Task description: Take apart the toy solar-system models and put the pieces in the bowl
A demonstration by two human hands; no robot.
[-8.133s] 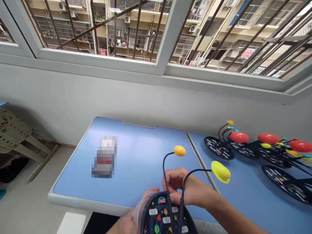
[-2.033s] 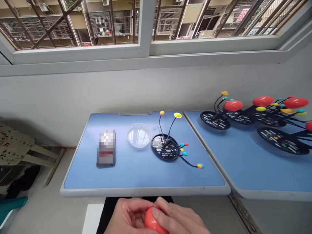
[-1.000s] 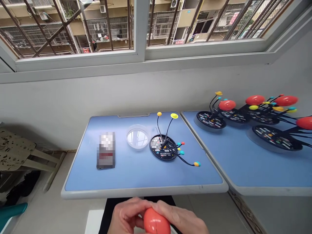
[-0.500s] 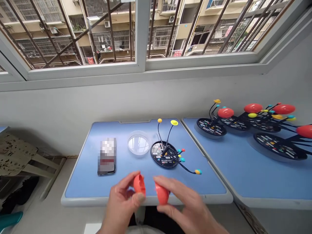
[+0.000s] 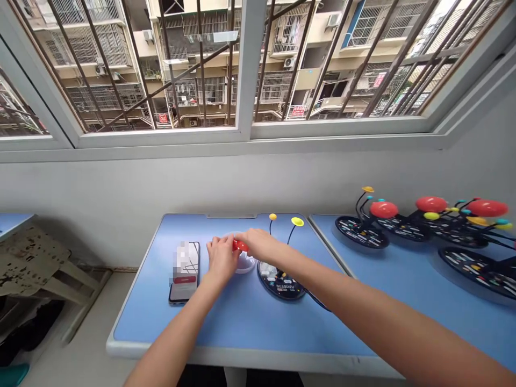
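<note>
Both my arms reach out over the blue table (image 5: pixel 226 328) to a clear round dish (image 5: pixel 246 265). My right hand (image 5: pixel 260 244) is closed, pinching a red half shell (image 5: pixel 241 246) just above the dish. My left hand (image 5: pixel 221 259) is beside it, fingers curled toward the dish and the red piece; what it holds is hidden. Right of the dish, partly under my right forearm, lies a black round base (image 5: pixel 284 283) with thin black wires carrying a small orange ball (image 5: pixel 273 216) and a yellow ball (image 5: pixel 297 221).
A phone (image 5: pixel 185 271) lies left of my hands. On the adjoining blue table (image 5: pixel 403 290) at the right stand several black bases with red and coloured balls (image 5: pixel 431 204). A grey wall and barred window are behind. A worn stool (image 5: pixel 28 258) stands at the left.
My hands were close to my body, parting a red ball into two halves. They have since stretched forward to the clear dish, and the view has tilted up.
</note>
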